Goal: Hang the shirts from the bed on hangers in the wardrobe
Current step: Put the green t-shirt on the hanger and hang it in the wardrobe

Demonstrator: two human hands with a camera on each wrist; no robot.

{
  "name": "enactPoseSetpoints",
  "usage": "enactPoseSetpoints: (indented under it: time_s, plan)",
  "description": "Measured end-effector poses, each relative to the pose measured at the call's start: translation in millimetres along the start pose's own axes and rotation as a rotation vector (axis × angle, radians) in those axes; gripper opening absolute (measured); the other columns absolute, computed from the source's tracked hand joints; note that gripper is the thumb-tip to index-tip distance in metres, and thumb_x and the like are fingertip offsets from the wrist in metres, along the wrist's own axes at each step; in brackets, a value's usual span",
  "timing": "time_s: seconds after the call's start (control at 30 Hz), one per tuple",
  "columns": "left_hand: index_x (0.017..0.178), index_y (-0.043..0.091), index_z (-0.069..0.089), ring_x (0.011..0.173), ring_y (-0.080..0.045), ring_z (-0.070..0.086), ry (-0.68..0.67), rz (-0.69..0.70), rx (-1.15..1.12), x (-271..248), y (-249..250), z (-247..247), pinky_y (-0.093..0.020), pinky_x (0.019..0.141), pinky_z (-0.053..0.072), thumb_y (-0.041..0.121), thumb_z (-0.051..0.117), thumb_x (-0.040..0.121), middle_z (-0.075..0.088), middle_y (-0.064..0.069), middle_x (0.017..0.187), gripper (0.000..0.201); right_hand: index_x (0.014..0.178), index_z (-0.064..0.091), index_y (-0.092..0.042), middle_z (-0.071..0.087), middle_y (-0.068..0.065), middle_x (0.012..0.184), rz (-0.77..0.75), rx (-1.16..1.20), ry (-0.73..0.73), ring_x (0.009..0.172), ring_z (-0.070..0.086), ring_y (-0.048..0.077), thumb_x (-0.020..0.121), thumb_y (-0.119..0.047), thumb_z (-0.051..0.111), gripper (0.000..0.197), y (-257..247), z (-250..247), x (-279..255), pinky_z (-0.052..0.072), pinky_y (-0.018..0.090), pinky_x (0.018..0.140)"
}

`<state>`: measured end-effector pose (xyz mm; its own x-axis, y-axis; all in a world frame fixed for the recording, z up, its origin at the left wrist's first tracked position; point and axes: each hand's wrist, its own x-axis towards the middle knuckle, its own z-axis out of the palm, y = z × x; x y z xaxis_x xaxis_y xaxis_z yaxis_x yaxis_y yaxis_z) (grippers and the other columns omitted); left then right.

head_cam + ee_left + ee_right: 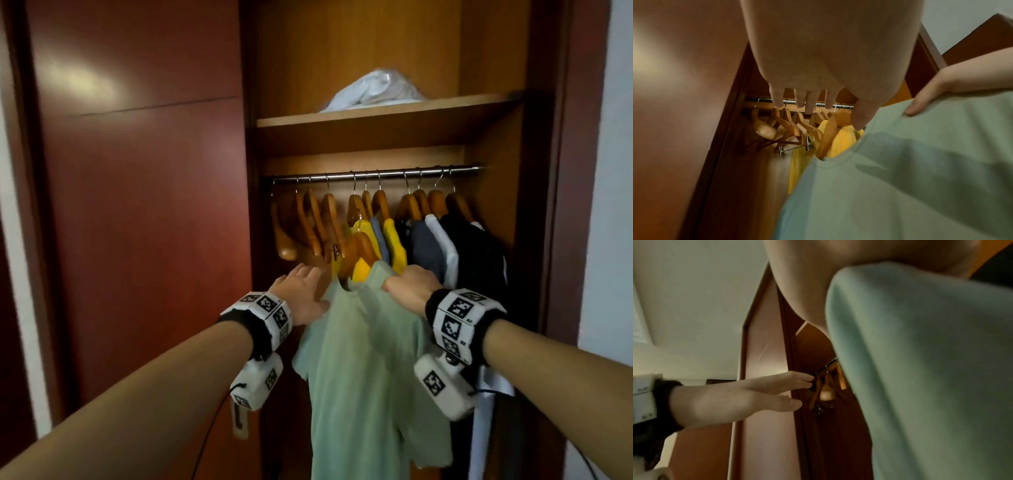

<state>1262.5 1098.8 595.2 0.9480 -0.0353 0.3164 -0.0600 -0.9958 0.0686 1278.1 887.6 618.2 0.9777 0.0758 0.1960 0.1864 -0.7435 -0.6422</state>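
Head view: right hand grips green shirt on hanger

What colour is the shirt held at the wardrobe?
Pale green, plain; the shirt shows best in the head view.

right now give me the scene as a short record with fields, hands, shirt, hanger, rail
left hand: open, fingers straight, beside the shirt's left shoulder
right hand: grips the shirt's right shoulder
pale green t-shirt: on a wooden hanger, in front of the hung clothes
metal rail: empty wooden hangers left, yellow and dark shirts right
hanger hook: cannot tell whether on the rail
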Motion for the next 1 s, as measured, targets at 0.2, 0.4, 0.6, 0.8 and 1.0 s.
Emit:
enactPoseSetpoints:
  time_s: [0.2,0.4,0.6,0.8,1.0]
  plan:
    - [0.156,0.026,0.013,0.152,-0.02,0.002,-0.016,0.082,-0.021,63,-34,3,-0.045,0.12,0.011,0.046,0.051,0.097,0.011,-0.002,0.164,0.073,0.127,0.056,-0.001,0.057,0.019,0.128,0.077,-0.058,0.068,0.1,0.056,0.034,0.099,-0.036,0.047,0.046,-12,10,43,0.044,0.034,0.08]
    - [0.155,0.024,0.016,0.152,-0.019,0.001,0.12,0.156,-0.045,116,-49,21,-0.043,0.123,0.007,0.05,0.046,0.097,0.011,-0.002,0.164,0.07,0.11,0.058,-0.003,0.058,0.015,0.112,0.021,-0.103,0.061,0.095,0.056,0.031,0.096,-0.031,0.054,0.031,-30,25,82,0.048,0.041,0.083]
    - [0.154,0.021,0.022,0.151,-0.021,0.009,0.254,0.101,-0.047,164,-50,1,-0.043,0.122,0.012,0.049,0.043,0.098,0.02,-0.002,0.162,0.066,0.145,0.044,-0.009,0.04,0.013,0.152,-0.065,-0.082,0.131,0.132,0.044,0.034,0.094,-0.029,0.055,0.056,-46,22,130,0.042,0.036,0.102]
    - [0.15,0.021,0.03,0.144,-0.024,0.027,0.25,0.014,-0.091,209,-45,-24,-0.044,0.116,0.026,0.051,0.041,0.099,0.033,-0.005,0.155,0.06,0.096,0.057,-0.008,0.059,0.008,0.095,-0.105,0.015,0.226,0.084,0.056,0.025,0.093,-0.028,0.052,0.021,-74,6,180,0.047,0.033,0.074]
    - [0.151,0.025,0.027,0.136,-0.028,0.04,0.214,-0.044,-0.216,237,-27,-18,-0.044,0.107,0.038,0.051,0.04,0.099,0.039,-0.007,0.15,0.059,0.104,0.059,-0.006,0.057,0.01,0.098,-0.108,-0.005,0.224,0.083,0.052,0.026,0.096,-0.026,0.048,0.024,-87,13,217,0.042,0.03,0.07]
